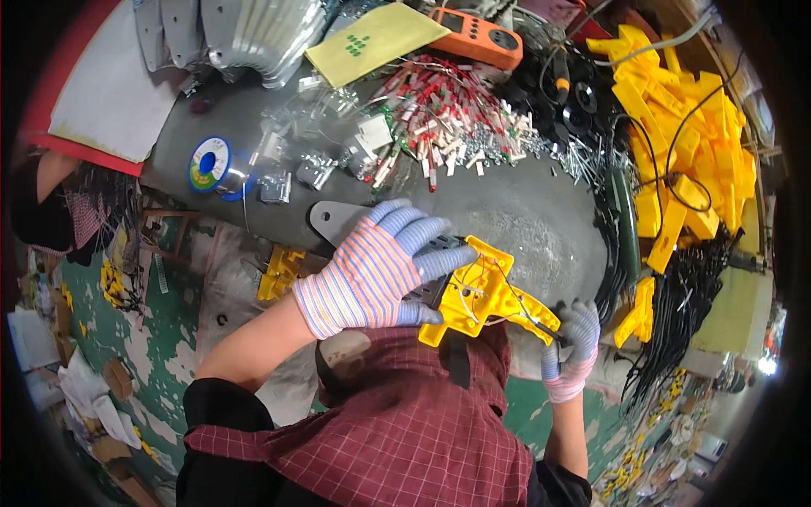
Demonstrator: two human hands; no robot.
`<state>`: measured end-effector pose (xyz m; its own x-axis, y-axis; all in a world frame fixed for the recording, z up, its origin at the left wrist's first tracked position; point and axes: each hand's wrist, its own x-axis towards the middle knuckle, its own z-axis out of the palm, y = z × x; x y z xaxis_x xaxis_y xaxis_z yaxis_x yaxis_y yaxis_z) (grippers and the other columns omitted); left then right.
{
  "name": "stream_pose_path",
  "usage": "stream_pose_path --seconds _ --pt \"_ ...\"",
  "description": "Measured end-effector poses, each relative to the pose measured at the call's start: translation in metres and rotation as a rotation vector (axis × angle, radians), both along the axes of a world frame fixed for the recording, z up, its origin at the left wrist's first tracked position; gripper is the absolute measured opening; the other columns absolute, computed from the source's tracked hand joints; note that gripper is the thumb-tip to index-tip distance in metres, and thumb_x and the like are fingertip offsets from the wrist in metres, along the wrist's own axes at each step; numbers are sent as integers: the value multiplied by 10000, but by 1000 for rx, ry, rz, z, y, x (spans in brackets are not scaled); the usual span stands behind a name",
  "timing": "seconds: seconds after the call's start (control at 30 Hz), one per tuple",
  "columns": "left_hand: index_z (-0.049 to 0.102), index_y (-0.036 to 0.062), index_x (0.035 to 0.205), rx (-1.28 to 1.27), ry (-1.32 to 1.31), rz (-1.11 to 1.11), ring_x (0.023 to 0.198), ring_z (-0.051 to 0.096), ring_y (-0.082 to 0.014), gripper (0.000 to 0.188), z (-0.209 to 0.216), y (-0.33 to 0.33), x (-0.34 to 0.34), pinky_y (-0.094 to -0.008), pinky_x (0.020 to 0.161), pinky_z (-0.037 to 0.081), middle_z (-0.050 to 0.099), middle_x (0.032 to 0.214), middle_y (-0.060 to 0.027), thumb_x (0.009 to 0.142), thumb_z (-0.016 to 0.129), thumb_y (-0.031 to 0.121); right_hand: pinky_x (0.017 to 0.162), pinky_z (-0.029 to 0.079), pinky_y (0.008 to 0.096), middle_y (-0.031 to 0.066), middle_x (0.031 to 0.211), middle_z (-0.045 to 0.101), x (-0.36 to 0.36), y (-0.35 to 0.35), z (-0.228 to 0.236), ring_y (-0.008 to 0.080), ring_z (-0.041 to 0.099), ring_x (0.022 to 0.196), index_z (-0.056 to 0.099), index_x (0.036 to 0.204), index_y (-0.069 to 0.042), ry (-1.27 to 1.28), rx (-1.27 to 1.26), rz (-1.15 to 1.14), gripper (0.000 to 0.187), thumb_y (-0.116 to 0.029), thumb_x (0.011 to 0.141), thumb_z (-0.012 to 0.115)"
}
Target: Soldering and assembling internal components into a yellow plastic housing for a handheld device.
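Observation:
My left hand [384, 266], in a striped knit glove, is closed over a yellow plastic housing [477, 291] with thin wires inside. The thumb and fingers span a black part at the housing's left side, mostly hidden by the hand. From beneath this hand a flat grey plate [331, 218] with a hole sticks out to the left. At the housing's narrow right end, my right hand [576, 348], gloved alike, pinches a black cord [555, 335] where it meets the handle. Both hands are at the bench's near edge.
Red and white wired parts [435, 110] lie heaped on the grey bench [541, 207]. Yellow housings [676, 127] and black cords [684, 313] pile at right. A solder spool [211, 163], an orange meter [477, 38] and grey plates [245, 34] stand around. Another person's arm [52, 175] shows at left.

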<state>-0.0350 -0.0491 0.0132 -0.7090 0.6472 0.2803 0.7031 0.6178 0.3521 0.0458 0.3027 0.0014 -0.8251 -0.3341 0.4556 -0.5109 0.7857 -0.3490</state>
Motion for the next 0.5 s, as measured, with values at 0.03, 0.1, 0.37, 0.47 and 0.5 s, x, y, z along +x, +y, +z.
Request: stream_pose_path --seconds 0.03,0.1,0.37,0.47,0.5 --pt "579 215 1332 20 -20 -14 1126 526 -343 785 -1 -1 0 -509 1035 370 535 1254 -135 736 569 727 1055 377 574 151 1071 632 -2 4 -2 374 603 1063 565 1011 -41 -24 46 68 226 -142 824 641" --pt "589 205 1318 30 6 -5 1093 533 -328 755 2 -3 -3 -495 1001 386 545 1220 -124 737 605 688 1029 411 566 149 1018 631 -6 -2 1 362 619 1015 568 985 -38 -1 49 71 159 -118 855 614" --pt "595 112 1243 37 49 109 1128 524 -355 658 13 -14 -12 -485 949 400 561 1237 -144 715 708 488 1016 413 492 126 1084 655 -46 -41 -4 341 602 1058 647 1100 -61 83 -54 -230 273 -94 830 671" --pt "604 153 1256 -47 91 223 1135 516 -329 691 14 -7 -12 -471 984 384 559 1222 -127 636 759 415 1006 417 488 107 1051 647 -49 -41 -12 332 599 1036 638 1082 -84 81 10 -234 268 -107 820 688" --pt "604 153 1256 -43 91 207 1135 516 -329 691 11 -7 -13 -471 984 384 559 1222 -127 636 759 415 1006 417 485 102 1044 644 -48 -40 -12 330 597 1030 638 1077 -87 76 34 -233 269 -110 814 692"
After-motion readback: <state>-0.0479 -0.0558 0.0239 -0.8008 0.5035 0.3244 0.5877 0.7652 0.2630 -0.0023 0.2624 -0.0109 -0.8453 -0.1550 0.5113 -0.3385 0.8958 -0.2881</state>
